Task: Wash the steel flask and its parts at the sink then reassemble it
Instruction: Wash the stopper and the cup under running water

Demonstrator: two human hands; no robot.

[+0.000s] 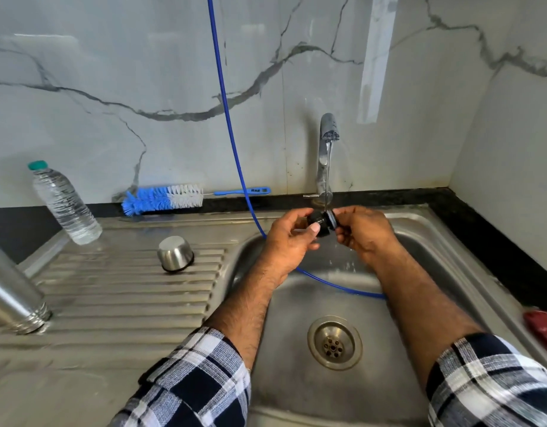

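Steel flask (13, 291) cropped at left edge.

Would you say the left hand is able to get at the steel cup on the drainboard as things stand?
Probably not yet: the left hand grips the black stopper under the tap. The steel cup sits unobstructed to its left.

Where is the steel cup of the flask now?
The steel cup stands upside down on the ribbed draining board, left of the sink basin, in front of the blue brush.
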